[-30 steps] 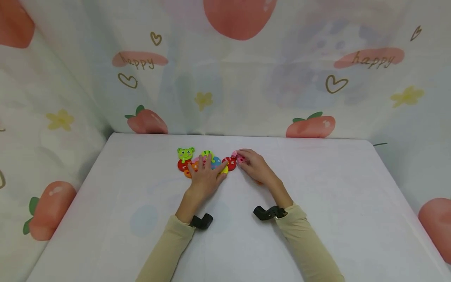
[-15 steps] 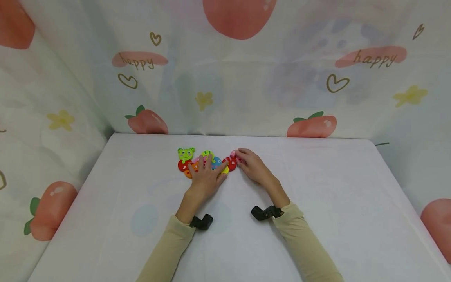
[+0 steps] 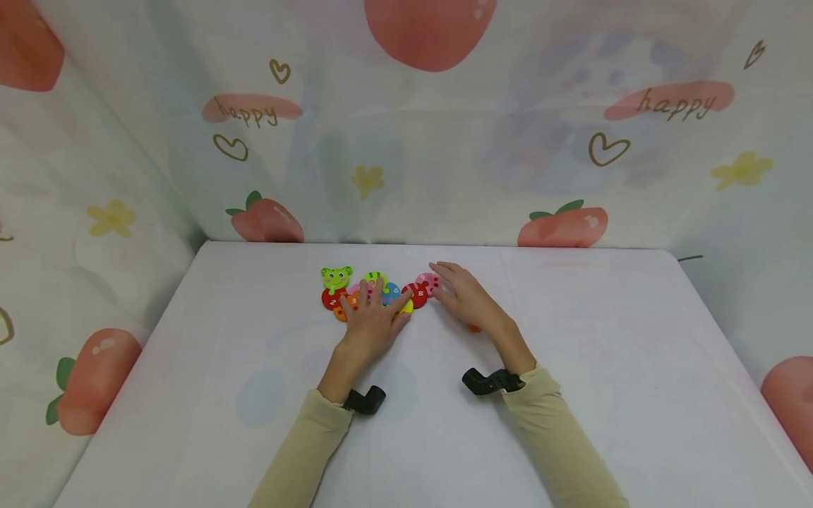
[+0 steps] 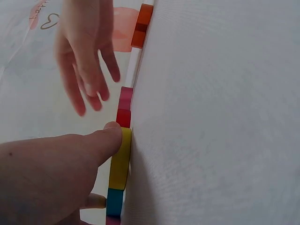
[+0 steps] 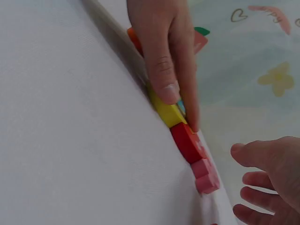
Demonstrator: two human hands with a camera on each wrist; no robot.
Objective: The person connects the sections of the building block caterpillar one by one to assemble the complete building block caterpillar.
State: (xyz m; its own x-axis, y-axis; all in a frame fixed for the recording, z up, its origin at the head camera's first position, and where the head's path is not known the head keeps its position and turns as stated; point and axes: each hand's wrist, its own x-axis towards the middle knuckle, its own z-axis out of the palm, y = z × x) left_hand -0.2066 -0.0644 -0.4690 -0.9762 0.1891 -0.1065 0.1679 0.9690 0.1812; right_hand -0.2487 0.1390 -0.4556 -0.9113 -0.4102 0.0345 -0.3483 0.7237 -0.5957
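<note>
A caterpillar-shaped number puzzle (image 3: 390, 292) lies joined on the white table, with a green animal-face head (image 3: 336, 277) at its left end. My left hand (image 3: 370, 324) rests spread on the middle pieces. Its thumb is on the yellow piece (image 4: 120, 161) in the left wrist view. At the right end, a pink dotted piece (image 3: 429, 283) adjoins the red piece (image 3: 416, 295) numbered 8. Just right of the pink piece hovers my right hand (image 3: 468, 295), fingers extended and holding nothing; the right wrist view shows it apart from the pieces.
An orange piece (image 3: 474, 328) lies on the table (image 3: 254, 437), partly hidden under my right wrist. Fruit-printed cloth (image 3: 438, 155) hangs behind the table and along its sides. Each wrist wears a black camera mount (image 3: 365, 401).
My right hand has let go of the pink piece and drawn back slightly to the right. The pink piece stays beside the red one. My left hand has kept its place.
</note>
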